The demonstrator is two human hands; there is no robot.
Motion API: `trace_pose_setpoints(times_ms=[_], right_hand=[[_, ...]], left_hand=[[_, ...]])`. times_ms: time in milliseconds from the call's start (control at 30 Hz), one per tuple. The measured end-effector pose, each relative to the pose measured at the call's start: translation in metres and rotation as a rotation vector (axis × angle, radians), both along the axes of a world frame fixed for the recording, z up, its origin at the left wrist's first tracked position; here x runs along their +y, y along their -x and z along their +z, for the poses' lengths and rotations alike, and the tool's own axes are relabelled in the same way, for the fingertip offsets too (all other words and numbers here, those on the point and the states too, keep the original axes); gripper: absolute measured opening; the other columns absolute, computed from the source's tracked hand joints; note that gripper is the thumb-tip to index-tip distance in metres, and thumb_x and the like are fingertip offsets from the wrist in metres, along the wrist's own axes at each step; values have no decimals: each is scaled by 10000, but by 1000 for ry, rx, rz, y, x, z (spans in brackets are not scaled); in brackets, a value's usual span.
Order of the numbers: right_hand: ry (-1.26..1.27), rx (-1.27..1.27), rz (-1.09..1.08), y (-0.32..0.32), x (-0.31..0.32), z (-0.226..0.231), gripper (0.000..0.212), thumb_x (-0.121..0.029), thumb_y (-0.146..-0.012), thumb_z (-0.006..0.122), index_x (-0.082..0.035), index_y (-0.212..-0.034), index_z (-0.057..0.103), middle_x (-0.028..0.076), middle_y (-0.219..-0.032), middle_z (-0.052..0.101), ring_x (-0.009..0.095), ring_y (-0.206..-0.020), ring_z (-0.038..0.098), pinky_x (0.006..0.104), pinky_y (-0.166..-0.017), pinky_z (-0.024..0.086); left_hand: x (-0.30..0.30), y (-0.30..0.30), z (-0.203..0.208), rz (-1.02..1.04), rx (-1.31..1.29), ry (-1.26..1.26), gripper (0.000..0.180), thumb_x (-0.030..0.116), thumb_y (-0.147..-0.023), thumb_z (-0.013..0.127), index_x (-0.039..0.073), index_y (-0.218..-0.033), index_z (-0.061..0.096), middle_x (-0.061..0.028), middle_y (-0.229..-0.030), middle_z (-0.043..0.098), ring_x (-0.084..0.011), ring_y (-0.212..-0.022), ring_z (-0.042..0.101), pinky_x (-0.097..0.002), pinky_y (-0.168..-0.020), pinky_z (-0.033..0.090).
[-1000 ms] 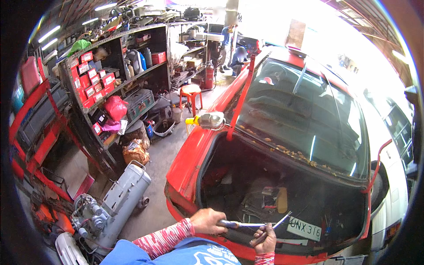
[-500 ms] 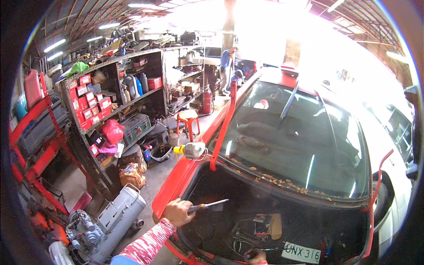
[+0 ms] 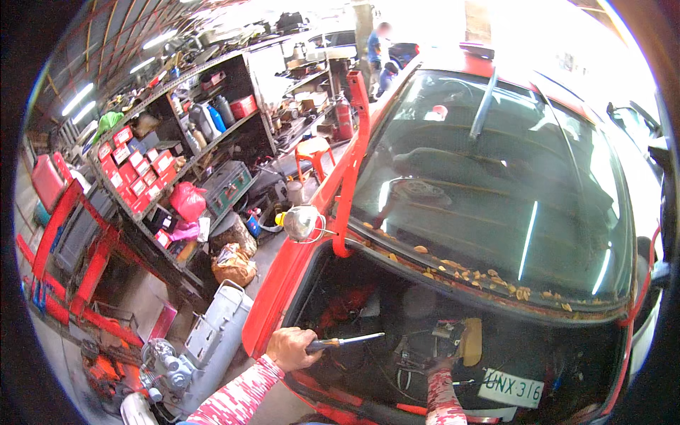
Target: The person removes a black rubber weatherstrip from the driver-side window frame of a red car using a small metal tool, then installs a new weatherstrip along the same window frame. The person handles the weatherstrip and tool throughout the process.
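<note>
My left hand (image 3: 290,348) is closed round the handle of a screwdriver (image 3: 352,340), whose long shaft points right over the open trunk (image 3: 368,372) of a red car. Down inside the trunk, my right hand (image 3: 440,364) reaches among loose hand tools (image 3: 411,358). Its fingers are dark and mostly hidden, so I cannot make out whether they grip anything. A tan flat piece (image 3: 470,341) lies just beyond that hand. To its right rests a white licence plate (image 3: 511,388) with green characters.
A red trunk hinge arm (image 3: 350,170) rises at the left, beside a clear rounded thing with a yellow end (image 3: 301,223). Dry leaves line the edge below the rear window (image 3: 489,191). Left stand a grey compressor (image 3: 219,333) and loaded shelves (image 3: 177,166). Two people (image 3: 375,53) are far off.
My right hand has reached farther into the trunk, up to the tools. The left hand still holds the screwdriver, slightly farther right. The whole view has shifted and tilted.
</note>
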State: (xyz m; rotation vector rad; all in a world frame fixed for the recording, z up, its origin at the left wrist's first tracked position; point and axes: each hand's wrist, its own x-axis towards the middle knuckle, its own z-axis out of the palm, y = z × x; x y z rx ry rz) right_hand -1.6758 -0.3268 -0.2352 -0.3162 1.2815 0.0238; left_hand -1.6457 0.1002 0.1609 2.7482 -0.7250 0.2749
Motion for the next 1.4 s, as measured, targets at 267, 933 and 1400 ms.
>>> trace_pose_setpoints(times_ms=[267, 933, 1400], right_hand=[[54, -23, -55, -23, 28, 2, 196, -209, -891, 670, -58, -1009, 630, 99, -839, 650, 237, -724, 625, 386, -697, 547], [444, -76, -48, -11, -21, 98, 276, -123, -909, 687, -58, -1168, 619, 72, -888, 667, 204, -714, 647, 333, -701, 559], [968, -2030, 665, 205, 210, 550, 108, -76, -849, 751, 17, -848, 696, 123, -790, 635, 246, -702, 628, 364, -626, 480]], left_hand=[[3, -3, -2, -23, -3, 17, 254, 290, -735, 792, 112, -727, 610, -80, -649, 640, -271, -627, 671, -406, -606, 545], [5, 1, -7, 15, -41, 38, 241, 302, -711, 807, 118, -728, 654, -87, -656, 637, -283, -638, 670, -434, -609, 541], [13, 13, -16, -54, -179, -74, 356, 366, -753, 790, 77, -789, 584, -157, -672, 648, -371, -647, 680, -500, -620, 543]])
